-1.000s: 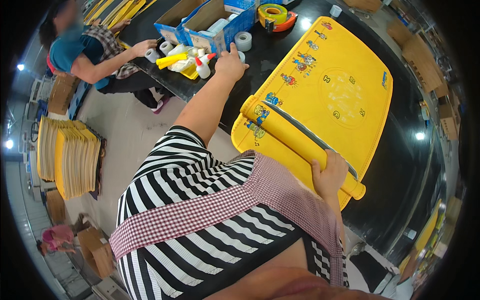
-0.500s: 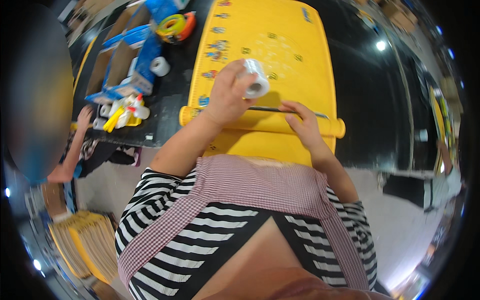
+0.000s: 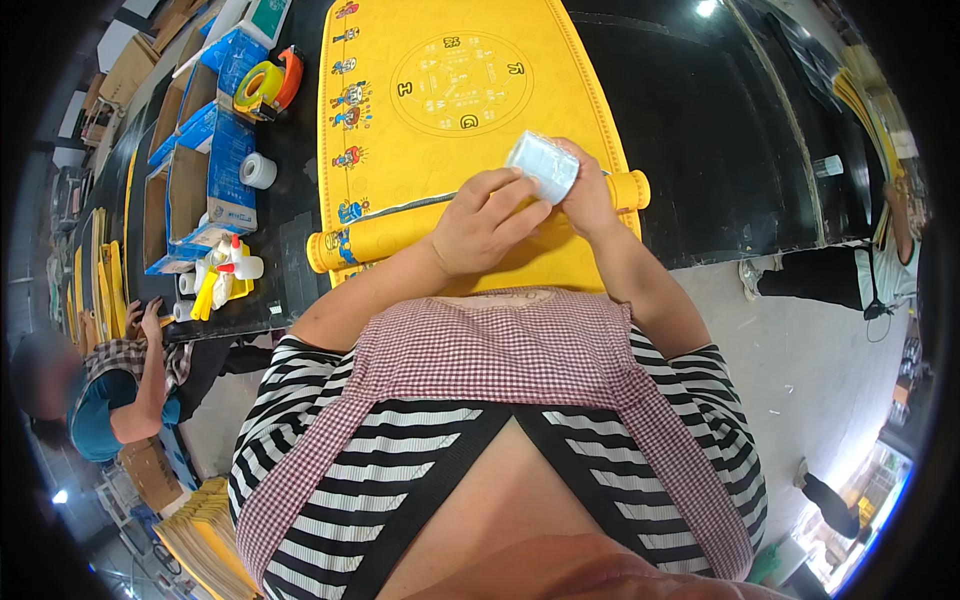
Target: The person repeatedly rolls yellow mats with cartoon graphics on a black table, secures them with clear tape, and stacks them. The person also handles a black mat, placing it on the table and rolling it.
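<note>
Between the left hand (image 3: pixel 488 222), fingers bent at its near edge, grip unclear, and the right hand (image 3: pixel 588 192), gripping its right side, a whitish tape roll (image 3: pixel 541 166) sits tilted above the yellow mat's rolled end (image 3: pixel 390 237), which could spring loose if neither hand pins it

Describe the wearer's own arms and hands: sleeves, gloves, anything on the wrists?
Left sleeve and right sleeve: black-and-white striped, loose, ending around the elbow. Left forearm and right forearm are uncovered. Left hand and right hand wear no gloves. No watch, bracelet or cable shows.
</note>
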`<state>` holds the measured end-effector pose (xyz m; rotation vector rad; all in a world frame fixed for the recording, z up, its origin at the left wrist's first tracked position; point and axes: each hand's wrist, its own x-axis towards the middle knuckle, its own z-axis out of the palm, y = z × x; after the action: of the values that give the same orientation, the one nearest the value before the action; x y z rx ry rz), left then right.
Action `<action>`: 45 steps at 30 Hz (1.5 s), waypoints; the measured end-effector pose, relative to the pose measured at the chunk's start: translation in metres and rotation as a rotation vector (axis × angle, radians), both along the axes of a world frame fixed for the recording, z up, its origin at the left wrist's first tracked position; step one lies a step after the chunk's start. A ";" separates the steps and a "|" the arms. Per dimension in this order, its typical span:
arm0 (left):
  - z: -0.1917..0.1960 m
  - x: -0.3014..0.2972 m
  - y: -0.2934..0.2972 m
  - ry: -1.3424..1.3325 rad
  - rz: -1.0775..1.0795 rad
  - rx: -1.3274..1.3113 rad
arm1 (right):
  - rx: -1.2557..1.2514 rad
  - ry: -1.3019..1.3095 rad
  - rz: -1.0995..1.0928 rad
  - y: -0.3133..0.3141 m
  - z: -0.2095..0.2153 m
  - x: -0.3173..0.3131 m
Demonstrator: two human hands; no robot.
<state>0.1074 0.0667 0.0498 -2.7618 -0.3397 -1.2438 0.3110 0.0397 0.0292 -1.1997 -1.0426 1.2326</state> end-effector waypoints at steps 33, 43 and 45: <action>-0.051 -0.029 0.092 -0.086 0.057 -1.823 | 0.552 -1.011 0.131 -0.047 -0.007 -0.042; -0.053 -0.038 0.088 0.023 0.049 -1.668 | 0.472 -0.965 0.382 -0.051 0.005 -0.058; -0.049 -0.038 0.083 0.053 0.049 -1.661 | 0.550 -1.004 0.358 -0.053 0.000 -0.056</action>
<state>0.0697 0.1497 0.0009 -3.7506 -2.2697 -0.9796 0.2552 -0.0138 0.0295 -1.2017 -2.2360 0.4456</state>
